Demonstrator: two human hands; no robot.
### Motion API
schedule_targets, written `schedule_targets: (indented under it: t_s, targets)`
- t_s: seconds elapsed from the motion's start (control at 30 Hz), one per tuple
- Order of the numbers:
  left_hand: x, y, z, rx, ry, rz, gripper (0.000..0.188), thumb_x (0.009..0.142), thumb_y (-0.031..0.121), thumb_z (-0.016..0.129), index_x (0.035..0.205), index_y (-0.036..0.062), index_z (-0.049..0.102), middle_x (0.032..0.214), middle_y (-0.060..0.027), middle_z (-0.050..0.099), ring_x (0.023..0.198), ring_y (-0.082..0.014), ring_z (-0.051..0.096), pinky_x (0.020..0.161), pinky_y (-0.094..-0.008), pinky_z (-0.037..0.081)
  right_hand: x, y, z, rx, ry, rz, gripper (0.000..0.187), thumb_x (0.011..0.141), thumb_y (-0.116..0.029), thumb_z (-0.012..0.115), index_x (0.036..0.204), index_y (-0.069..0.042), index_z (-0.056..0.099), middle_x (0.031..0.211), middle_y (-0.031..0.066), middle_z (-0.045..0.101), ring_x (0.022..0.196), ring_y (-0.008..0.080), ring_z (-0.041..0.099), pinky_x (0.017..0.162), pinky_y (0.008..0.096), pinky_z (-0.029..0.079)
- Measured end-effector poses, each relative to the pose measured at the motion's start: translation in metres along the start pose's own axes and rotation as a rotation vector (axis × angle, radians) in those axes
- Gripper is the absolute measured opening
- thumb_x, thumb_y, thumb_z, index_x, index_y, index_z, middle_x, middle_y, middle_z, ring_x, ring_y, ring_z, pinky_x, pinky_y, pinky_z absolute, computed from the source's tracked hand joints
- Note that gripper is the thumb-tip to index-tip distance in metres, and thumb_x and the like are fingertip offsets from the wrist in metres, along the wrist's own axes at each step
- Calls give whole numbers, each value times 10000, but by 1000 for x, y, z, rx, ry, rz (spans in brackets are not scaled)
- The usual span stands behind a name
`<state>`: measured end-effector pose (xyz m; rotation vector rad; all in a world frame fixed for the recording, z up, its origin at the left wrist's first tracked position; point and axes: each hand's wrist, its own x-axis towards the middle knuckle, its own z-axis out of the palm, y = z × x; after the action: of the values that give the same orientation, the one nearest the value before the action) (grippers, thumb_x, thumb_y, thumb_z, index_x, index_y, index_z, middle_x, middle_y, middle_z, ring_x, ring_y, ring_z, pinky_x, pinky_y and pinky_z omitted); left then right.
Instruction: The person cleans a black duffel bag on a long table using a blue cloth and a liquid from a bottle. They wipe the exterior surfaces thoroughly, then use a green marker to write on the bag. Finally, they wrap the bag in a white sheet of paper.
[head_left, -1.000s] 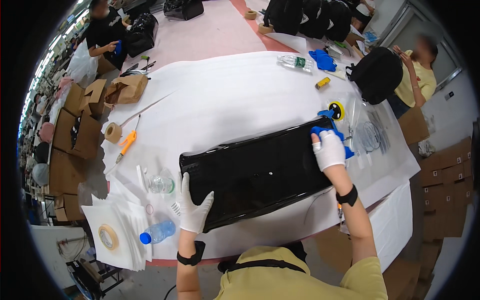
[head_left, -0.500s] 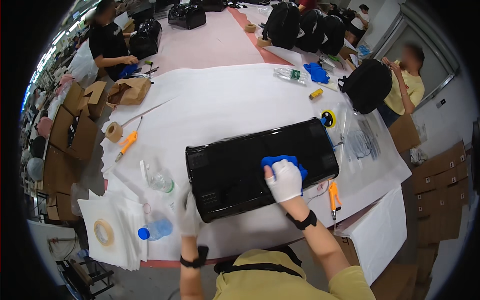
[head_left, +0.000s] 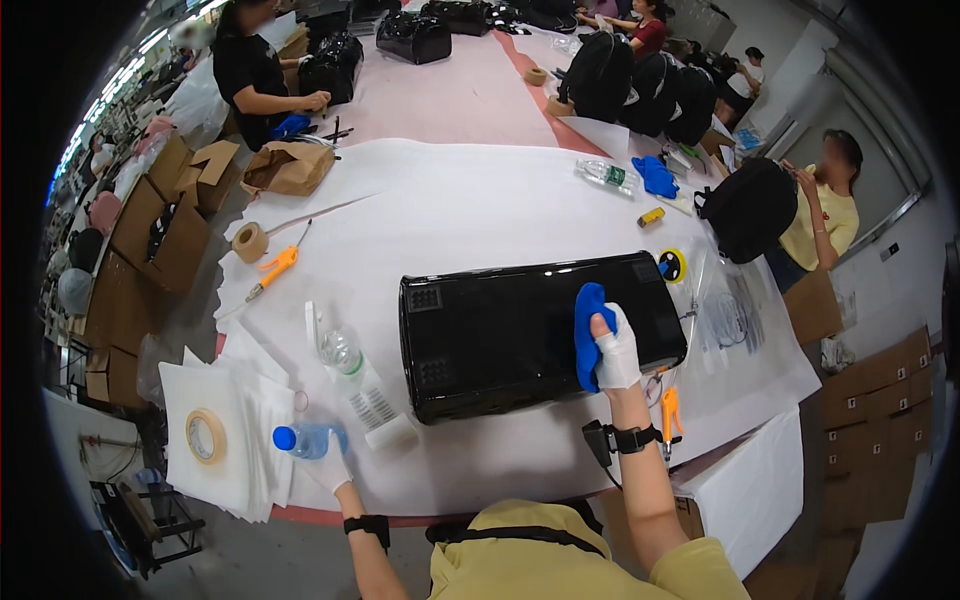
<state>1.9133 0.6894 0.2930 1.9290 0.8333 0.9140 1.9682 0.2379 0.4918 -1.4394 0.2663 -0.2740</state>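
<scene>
A glossy black bag (head_left: pixel 540 340) lies on the white-covered table in front of me. My right hand (head_left: pixel 616 352), in a white glove, grips a folded blue cloth (head_left: pixel 588 340) over the bag's right half. The thumb lies against the cloth. At the lower left, my gloved left hand (head_left: pixel 330 467) is at a clear bottle with a blue cap (head_left: pixel 318 441), overlapping its near side. Its fingers are too indistinct to show whether they close round the bottle. A clear spray bottle (head_left: pixel 343 352) lies between that hand and the bag, near a labelled white tube (head_left: pixel 378 408).
White sheets (head_left: pixel 225 400) carry a tape roll (head_left: pixel 206 436) at left. Orange air guns lie left (head_left: pixel 277 268) and right (head_left: pixel 671 412). Black backpacks (head_left: pixel 750 208) stand at right. Co-workers stand around the table's far sides. Cardboard cartons (head_left: pixel 880 400) are stacked at right.
My left hand has left the bag's left end and moved to the blue-capped bottle. My right hand has turned upright with the cloth and shifted right. The whole view has shifted slightly.
</scene>
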Motion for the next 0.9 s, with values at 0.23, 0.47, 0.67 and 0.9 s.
schedule_targets:
  t_s: [0.23, 0.47, 0.67, 0.9]
  targets:
    - [16, 24, 0, 6, -149, -6, 760, 607, 83, 800, 1271, -8, 441, 1130, -143, 570, 1021, -265, 576, 931, -380, 452, 9, 8, -2, 678, 25, 100, 500, 893, -450, 593, 1202, -63, 531, 1154, 86, 590, 1059, 221, 564, 935, 358, 457]
    - [-15, 123, -43, -595, -843, -34, 665, 692, 39, 648, 1319, 27, 426, 1153, -124, 558, 1010, -222, 572, 924, -334, 449, 10, 23, 18, 605, 4, 159, 604, 869, -500, 600, 1221, -15, 526, 1160, 106, 601, 1051, 199, 585, 948, 333, 464]
    - [-80, 246, -13, -980, -1769, -843, 619, 769, 170, 641, 1309, 0, 391, 1108, -214, 564, 989, -349, 601, 861, -497, 509, 10, 22, 20, 299, -90, 40, 443, 852, -449, 666, 1037, -60, 564, 928, -4, 577, 851, 70, 528, 776, 227, 453]
    - [-121, 277, 18, -1048, -2024, -1582, 682, 896, 448, 554, 1334, -15, 310, 1114, -196, 521, 960, -310, 552, 879, -489, 483, 14, 39, 15, 384, -110, 62, 472, 822, -501, 667, 1015, -84, 561, 921, 3, 586, 851, 90, 552, 769, 255, 476]
